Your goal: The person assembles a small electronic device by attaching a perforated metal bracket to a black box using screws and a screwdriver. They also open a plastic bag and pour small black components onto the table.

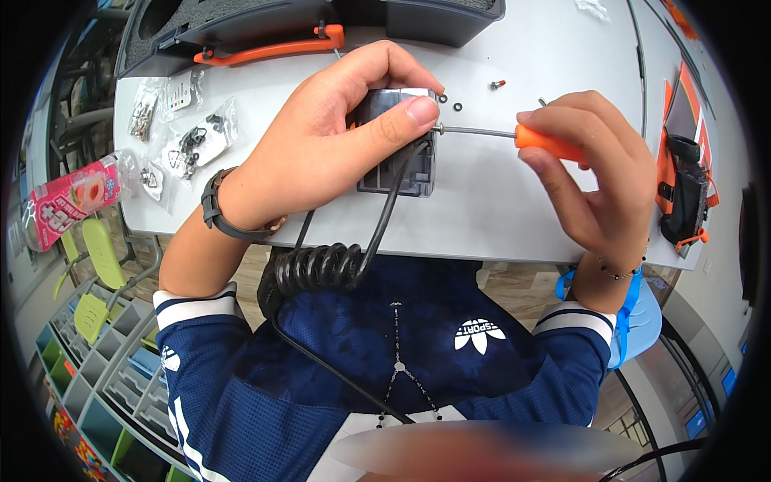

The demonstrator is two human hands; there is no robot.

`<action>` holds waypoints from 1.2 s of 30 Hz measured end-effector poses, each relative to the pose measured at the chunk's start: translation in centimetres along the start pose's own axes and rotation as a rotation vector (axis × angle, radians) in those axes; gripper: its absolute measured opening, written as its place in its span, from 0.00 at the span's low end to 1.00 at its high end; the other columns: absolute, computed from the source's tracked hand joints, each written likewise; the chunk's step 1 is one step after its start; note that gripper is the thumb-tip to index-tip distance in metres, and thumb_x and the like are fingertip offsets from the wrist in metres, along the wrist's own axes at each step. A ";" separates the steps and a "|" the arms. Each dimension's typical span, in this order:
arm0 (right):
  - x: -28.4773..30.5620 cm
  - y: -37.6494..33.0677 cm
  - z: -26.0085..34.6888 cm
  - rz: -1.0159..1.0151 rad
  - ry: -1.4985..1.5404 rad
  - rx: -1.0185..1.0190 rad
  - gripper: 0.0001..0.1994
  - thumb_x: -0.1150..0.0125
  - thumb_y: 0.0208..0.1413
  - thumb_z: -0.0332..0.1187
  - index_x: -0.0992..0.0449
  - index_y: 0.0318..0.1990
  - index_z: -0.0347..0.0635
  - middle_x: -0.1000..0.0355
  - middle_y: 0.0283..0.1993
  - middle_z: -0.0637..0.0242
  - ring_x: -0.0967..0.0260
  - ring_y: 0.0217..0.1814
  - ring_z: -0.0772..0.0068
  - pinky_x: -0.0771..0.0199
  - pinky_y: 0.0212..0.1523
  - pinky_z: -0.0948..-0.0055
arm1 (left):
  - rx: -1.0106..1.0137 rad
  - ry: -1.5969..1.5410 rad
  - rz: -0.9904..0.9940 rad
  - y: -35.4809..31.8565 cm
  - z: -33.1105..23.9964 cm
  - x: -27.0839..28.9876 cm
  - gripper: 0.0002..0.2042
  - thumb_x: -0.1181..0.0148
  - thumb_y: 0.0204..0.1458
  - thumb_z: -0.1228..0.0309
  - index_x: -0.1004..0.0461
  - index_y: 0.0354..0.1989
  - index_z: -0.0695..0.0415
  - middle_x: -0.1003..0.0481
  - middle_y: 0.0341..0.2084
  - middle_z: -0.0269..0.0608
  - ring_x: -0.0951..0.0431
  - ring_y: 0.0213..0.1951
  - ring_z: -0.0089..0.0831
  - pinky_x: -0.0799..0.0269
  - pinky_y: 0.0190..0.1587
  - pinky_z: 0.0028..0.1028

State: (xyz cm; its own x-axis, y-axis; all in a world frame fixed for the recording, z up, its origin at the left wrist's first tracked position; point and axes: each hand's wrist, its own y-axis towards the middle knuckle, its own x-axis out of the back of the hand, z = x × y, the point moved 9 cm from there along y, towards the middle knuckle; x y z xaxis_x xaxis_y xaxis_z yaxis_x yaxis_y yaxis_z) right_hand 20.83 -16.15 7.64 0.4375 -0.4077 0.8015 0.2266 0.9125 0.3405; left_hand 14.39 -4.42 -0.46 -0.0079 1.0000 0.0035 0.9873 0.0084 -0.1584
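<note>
The left hand (321, 153) clamps the small, rigid, probably light clear-cased box (399, 153) by its sides while the right hand (594, 173) pinches the orange-handled screwdriver (514, 135).

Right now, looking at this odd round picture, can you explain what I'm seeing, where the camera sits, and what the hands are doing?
The picture comes from a wide fisheye camera worn on a person's head, looking down, so straight edges bend near the rim. No machine here: both hands are the person's own. The left hand, with a dark wristband, grips a small clear plastic box with a coiled black cable. The right hand holds a slim orange-handled screwdriver, its tip at the box's side. They work over a pale grey table. On it lie small clear bags of parts, a pink packet, tiny black rings and, at the far edge, a dark case with an orange handle.
</note>
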 end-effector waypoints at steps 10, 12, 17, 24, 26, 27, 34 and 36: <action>-0.8 -0.3 -0.2 -0.014 -0.087 0.020 0.14 0.31 0.36 0.23 0.28 0.33 0.34 0.31 0.31 0.59 0.32 0.31 0.67 0.32 0.28 0.77 | -0.001 0.063 -0.029 0.0 -0.1 0.4 0.14 0.51 0.57 0.65 0.33 0.45 0.63 0.33 0.38 0.32 0.36 0.41 0.16 0.42 0.46 0.18; -0.8 -0.2 -0.1 -0.006 -0.087 0.010 0.13 0.32 0.37 0.24 0.28 0.33 0.34 0.31 0.30 0.59 0.32 0.31 0.67 0.33 0.27 0.77 | 0.002 0.058 -0.029 0.0 -0.1 0.3 0.14 0.51 0.57 0.65 0.33 0.45 0.63 0.33 0.37 0.31 0.36 0.40 0.15 0.42 0.45 0.17; -0.6 0.0 0.3 -0.049 -0.034 0.036 0.11 0.33 0.41 0.27 0.28 0.32 0.35 0.31 0.30 0.60 0.32 0.29 0.68 0.33 0.27 0.78 | -0.017 0.081 -0.034 -0.1 -0.3 0.3 0.14 0.50 0.57 0.65 0.33 0.45 0.63 0.34 0.35 0.30 0.37 0.38 0.14 0.42 0.43 0.16; -1.5 -0.2 -0.4 0.009 -0.063 -0.028 0.11 0.33 0.40 0.25 0.29 0.31 0.35 0.31 0.29 0.61 0.32 0.28 0.68 0.33 0.26 0.77 | -0.002 0.087 -0.051 -0.1 0.1 0.4 0.14 0.49 0.57 0.65 0.33 0.45 0.63 0.34 0.35 0.31 0.37 0.38 0.14 0.42 0.43 0.16; -1.0 0.3 0.1 -0.037 -0.006 -0.035 0.10 0.34 0.41 0.25 0.29 0.31 0.35 0.31 0.29 0.61 0.32 0.27 0.68 0.34 0.26 0.77 | -0.009 0.086 -0.046 0.0 0.2 0.3 0.14 0.49 0.57 0.66 0.33 0.45 0.63 0.34 0.36 0.31 0.36 0.38 0.15 0.42 0.43 0.16; -1.0 0.3 0.1 -0.033 -0.010 -0.026 0.09 0.34 0.42 0.26 0.29 0.30 0.35 0.31 0.29 0.61 0.33 0.27 0.68 0.34 0.26 0.77 | -0.007 0.091 -0.045 0.0 0.2 0.3 0.14 0.49 0.57 0.66 0.33 0.45 0.63 0.33 0.36 0.31 0.36 0.38 0.15 0.41 0.43 0.16; -1.7 -0.3 -0.5 0.043 -0.057 -0.033 0.07 0.36 0.45 0.26 0.29 0.29 0.34 0.31 0.25 0.62 0.33 0.24 0.69 0.35 0.24 0.78 | 0.001 0.094 -0.033 0.0 -0.1 0.2 0.14 0.49 0.56 0.66 0.33 0.45 0.63 0.33 0.36 0.32 0.36 0.39 0.15 0.41 0.44 0.17; -1.8 -0.3 -0.6 0.057 -0.066 -0.042 0.07 0.36 0.45 0.27 0.29 0.29 0.34 0.31 0.25 0.62 0.33 0.24 0.69 0.35 0.23 0.78 | -0.005 0.097 -0.032 0.0 -0.1 0.2 0.14 0.49 0.56 0.66 0.33 0.45 0.63 0.33 0.36 0.32 0.36 0.39 0.15 0.41 0.44 0.17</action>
State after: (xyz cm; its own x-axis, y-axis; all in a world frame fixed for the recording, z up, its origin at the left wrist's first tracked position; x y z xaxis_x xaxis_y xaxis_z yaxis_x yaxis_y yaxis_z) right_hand 20.46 -15.71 5.83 0.3924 -0.3504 0.8504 0.2396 0.9316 0.2734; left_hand 14.36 -4.18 -0.35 -0.0243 0.9943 0.1037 0.9876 0.0400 -0.1521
